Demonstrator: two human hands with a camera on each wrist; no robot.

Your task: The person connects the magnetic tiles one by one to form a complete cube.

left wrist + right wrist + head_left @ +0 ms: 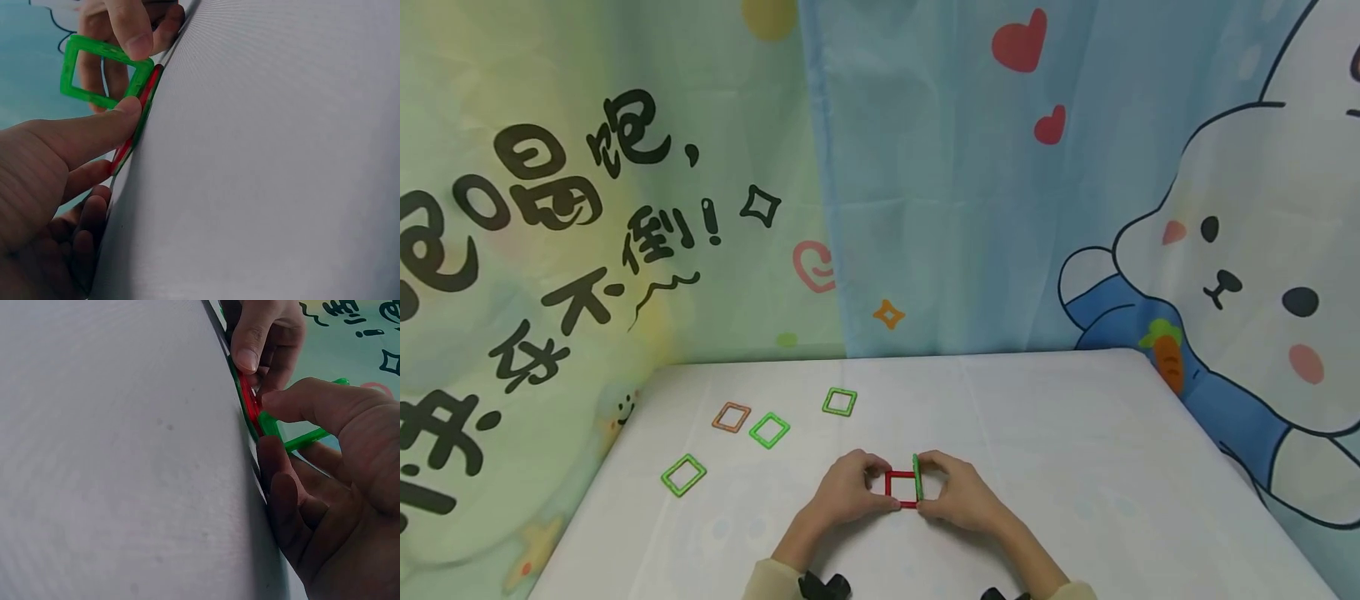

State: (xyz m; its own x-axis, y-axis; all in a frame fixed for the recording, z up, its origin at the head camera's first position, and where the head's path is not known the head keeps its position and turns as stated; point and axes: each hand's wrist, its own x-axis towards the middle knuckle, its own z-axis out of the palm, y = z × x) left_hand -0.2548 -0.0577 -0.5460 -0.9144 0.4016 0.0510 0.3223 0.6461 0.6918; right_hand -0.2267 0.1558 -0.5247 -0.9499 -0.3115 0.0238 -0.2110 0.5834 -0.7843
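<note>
A red square frame [902, 474] lies flat on the white table in the head view, between the two hands. My left hand [852, 490] pinches its left side between thumb and fingers. Along its right side stands a green square frame [917, 477], upright, its lower edge against the red one. My right hand [961, 493] holds that green frame with thumb and fingers. The left wrist view shows the upright green frame [94, 43] rising from the red frame [147, 87]. A thin dark green edge shows beneath the red one; whether it is another frame I cannot tell.
On the white tabletop [1075, 467], to the left and beyond the hands, lie an orange square frame [724, 428] and three green ones: one near the back [827, 399], a middle one [759, 440] and a leftmost one [670, 487]. A printed curtain [940, 250] hangs behind the table.
</note>
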